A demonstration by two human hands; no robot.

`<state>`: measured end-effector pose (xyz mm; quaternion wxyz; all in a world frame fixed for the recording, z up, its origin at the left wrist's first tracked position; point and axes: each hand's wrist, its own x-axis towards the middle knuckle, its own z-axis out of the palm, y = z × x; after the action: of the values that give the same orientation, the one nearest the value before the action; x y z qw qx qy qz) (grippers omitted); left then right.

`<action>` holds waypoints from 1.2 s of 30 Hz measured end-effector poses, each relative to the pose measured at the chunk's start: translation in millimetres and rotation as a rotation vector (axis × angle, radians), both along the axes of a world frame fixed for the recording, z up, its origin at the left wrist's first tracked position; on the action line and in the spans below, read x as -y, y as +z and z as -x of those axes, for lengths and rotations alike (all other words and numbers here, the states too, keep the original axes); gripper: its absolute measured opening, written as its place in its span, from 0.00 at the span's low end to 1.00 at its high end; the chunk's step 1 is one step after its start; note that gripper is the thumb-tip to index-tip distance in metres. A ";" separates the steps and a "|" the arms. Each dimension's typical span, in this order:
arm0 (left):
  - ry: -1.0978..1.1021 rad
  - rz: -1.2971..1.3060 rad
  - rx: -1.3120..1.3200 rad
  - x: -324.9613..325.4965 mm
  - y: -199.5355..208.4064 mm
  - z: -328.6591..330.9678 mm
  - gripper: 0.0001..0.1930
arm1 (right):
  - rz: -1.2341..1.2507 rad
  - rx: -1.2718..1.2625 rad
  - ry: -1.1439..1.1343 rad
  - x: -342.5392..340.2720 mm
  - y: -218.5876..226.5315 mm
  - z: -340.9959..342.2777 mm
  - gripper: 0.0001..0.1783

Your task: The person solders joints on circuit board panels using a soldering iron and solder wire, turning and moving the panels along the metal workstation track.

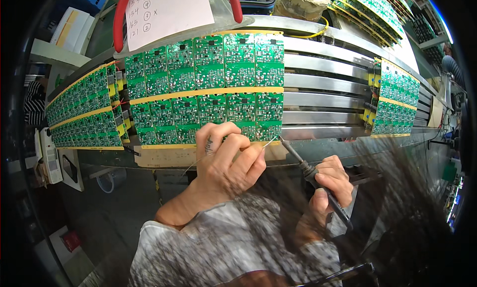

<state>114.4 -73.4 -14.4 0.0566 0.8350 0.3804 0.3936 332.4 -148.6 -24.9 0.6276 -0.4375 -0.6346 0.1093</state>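
A panel of green circuit boards with yellowish edge strips lies in front of me on metal rails. My left hand is closed at the panel's near edge, pinching a thin solder wire. The wire's free end reaches the lower right corner of the panel, and its tail trails off left of the hand. My right hand grips a soldering iron by its dark handle, tip slanting up to that same corner. Whether tip and wire touch is too small to tell.
More board panels stand on the rails at left and right. Red-handled pliers and a handwritten paper sheet lie beyond the panel. Behind are a tape roll and stacked boards. Loose dark hair partly covers the lower right.
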 end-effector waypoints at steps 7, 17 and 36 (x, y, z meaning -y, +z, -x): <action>0.009 0.008 -0.025 -0.9 -0.5 -2.1 0.08 | -0.005 0.050 0.012 -2.0 -1.2 -1.3 0.13; 0.065 -0.021 0.003 -1.4 1.3 8.5 0.10 | -0.069 0.022 -0.025 4.4 -7.2 1.7 0.17; 0.235 -0.119 0.144 1.6 -7.3 88.8 0.11 | -0.234 0.720 -0.514 -185.8 54.9 -21.5 0.15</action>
<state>25.6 -75.0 -21.6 -0.0121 0.7562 0.4465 0.4783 353.9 37.2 30.0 0.4190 -0.5171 -0.6914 -0.2811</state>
